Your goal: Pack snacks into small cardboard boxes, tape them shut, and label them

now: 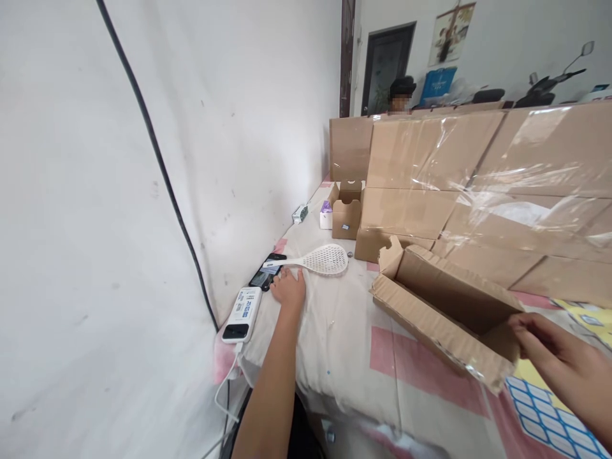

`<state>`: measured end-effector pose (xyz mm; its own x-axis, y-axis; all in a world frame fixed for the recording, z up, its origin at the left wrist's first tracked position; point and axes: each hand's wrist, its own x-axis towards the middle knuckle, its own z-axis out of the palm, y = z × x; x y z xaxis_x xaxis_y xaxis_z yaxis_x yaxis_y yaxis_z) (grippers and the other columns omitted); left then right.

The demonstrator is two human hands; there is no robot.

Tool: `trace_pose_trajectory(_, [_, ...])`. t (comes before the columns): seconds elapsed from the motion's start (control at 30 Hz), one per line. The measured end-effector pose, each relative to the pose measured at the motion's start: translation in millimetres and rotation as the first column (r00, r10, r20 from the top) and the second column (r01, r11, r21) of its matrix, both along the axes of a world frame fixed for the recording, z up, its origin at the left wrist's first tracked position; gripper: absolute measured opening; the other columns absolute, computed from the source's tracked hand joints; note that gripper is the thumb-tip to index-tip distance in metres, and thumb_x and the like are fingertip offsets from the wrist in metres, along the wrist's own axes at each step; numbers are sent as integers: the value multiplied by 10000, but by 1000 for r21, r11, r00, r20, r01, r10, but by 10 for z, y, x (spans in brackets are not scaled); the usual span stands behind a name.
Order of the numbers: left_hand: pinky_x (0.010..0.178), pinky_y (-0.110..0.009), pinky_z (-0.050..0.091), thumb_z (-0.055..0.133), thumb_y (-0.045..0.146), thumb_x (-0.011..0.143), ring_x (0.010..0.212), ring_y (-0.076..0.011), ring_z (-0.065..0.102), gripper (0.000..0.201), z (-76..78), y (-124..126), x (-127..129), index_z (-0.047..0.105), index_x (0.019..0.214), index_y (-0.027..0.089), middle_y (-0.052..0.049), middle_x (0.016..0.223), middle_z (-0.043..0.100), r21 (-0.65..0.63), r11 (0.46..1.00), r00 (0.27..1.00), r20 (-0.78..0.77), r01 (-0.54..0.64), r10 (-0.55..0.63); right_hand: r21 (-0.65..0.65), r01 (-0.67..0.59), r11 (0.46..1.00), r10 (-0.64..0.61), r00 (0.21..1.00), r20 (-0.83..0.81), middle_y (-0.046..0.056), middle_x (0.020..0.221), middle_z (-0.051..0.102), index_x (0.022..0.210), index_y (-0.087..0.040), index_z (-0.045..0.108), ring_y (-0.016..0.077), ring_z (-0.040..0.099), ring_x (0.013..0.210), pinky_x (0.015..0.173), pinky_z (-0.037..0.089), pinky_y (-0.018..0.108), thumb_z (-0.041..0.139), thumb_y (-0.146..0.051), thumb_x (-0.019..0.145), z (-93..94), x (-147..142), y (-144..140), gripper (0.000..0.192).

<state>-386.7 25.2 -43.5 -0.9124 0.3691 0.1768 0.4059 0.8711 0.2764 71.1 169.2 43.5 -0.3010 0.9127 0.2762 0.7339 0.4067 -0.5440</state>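
Two hands out | your left hand [288,287], fingers loosely curled, touches swatter [319,260] handle at 11 o'clock | your right hand [540,336] grips open box [444,306] at 3 o'clock

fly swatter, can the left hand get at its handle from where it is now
Probably yes: the left hand rests on the cloth right beside the fly swatter, its fingers at the handle end, with nothing lying between them; the phone sits alongside.
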Motion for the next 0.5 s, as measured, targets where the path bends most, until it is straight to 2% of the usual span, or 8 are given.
trace_pose_trajectory(0.07, [1036,-500,380,294,524,994,1257,-364,516,646,-10,14,0,577,1404,113,-156,1518,506,-2,1000,1000,-2,0,0,-91,9,996,-10,1000,-13,63,910,774,827,-356,645,354,732,859,625,526,453,490,-646,713,10,5,10,348])
trace_pose_trajectory(0.17, [1037,-506,381,282,530,994,1256,-367,518,661,-18,36,-3,573,1406,101,-162,1517,506,-5,1000,1000,-2,-2,2,-132,51,990,-53,998,-17,80,947,776,821,-365,654,375,720,920,628,509,469,521,-639,662,43,-5,0,344])
trace_pose_trajectory(0.3, [1034,-515,384,277,526,995,1246,-367,527,658,-6,49,-8,576,1403,106,-168,1517,504,-6,1000,1000,5,-5,5,-138,65,988,-73,996,-50,88,921,772,782,-374,653,378,711,913,634,505,475,538,-627,634,59,-15,-15,315])
trace_pose_trajectory(0.5, [1039,-518,385,284,523,991,1260,-375,524,671,19,60,-10,556,1414,79,-188,1512,502,-6,1000,1000,28,-7,7,-104,51,993,-55,998,-43,91,961,771,826,-389,649,367,712,913,619,506,468,558,-606,643,-45,60,42,298])
